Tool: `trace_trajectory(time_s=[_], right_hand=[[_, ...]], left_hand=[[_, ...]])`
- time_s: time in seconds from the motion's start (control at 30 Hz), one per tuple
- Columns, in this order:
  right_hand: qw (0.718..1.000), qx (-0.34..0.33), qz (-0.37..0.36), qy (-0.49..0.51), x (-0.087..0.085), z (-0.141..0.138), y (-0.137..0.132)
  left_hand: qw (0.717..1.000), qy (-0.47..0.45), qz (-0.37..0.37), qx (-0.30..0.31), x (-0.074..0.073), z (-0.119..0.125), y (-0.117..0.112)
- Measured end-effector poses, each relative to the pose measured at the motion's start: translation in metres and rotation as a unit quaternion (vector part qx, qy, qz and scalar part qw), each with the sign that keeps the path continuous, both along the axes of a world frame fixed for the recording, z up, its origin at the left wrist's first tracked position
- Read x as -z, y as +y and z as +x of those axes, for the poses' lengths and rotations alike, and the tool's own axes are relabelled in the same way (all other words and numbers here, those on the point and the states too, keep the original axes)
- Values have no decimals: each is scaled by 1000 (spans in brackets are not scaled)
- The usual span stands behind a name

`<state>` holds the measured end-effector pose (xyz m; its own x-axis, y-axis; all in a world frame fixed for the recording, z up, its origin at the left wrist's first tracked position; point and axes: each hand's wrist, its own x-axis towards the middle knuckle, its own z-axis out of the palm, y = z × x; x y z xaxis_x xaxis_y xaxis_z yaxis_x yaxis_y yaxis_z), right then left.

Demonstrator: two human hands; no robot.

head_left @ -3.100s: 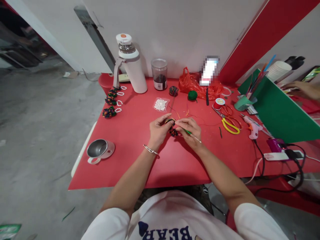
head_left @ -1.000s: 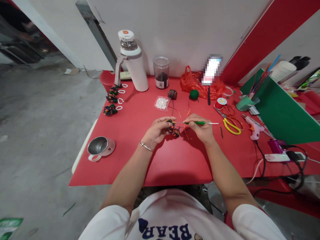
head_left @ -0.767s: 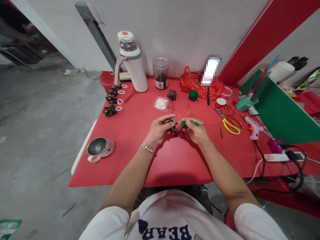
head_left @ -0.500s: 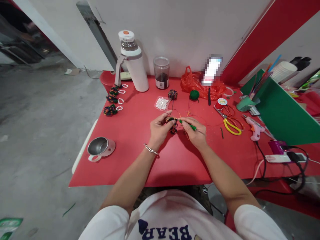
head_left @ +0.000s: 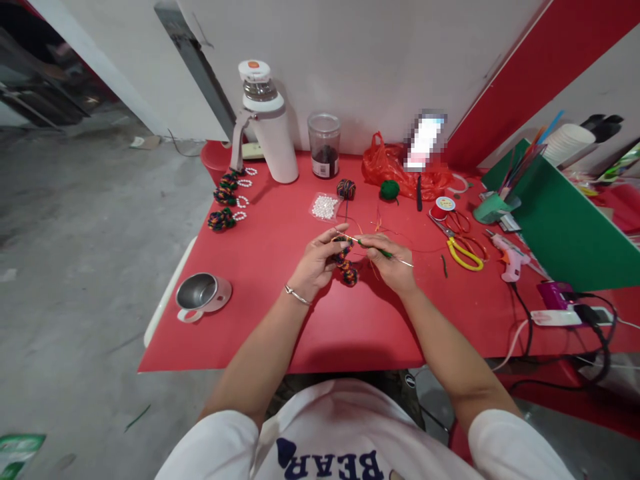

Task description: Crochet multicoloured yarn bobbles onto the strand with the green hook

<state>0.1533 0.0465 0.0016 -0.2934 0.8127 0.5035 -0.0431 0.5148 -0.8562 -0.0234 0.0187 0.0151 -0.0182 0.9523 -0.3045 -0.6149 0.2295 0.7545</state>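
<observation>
Together, the fingers of the left hand pinch a multicoloured crocheted piece over the desk, and those of the right hand close round a green-handled hook, tip near the piece. A snag at the yarn ball might tug it loose. Open room runs toward the desk's front edge.

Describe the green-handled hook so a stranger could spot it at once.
Start at the red table and find the right hand over its middle. That hand grips the slim hook; its green handle and thin silvery ends set it apart from the bunched multicoloured crochet piece in the left hand.
</observation>
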Motion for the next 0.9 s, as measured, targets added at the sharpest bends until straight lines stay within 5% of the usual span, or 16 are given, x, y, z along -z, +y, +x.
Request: trace_trajectory(time_s=[0.9], right_hand=[[994, -85, -22, -65, -24, 35, 18]], left_hand=[[997, 47, 40, 44, -5, -12, 0]])
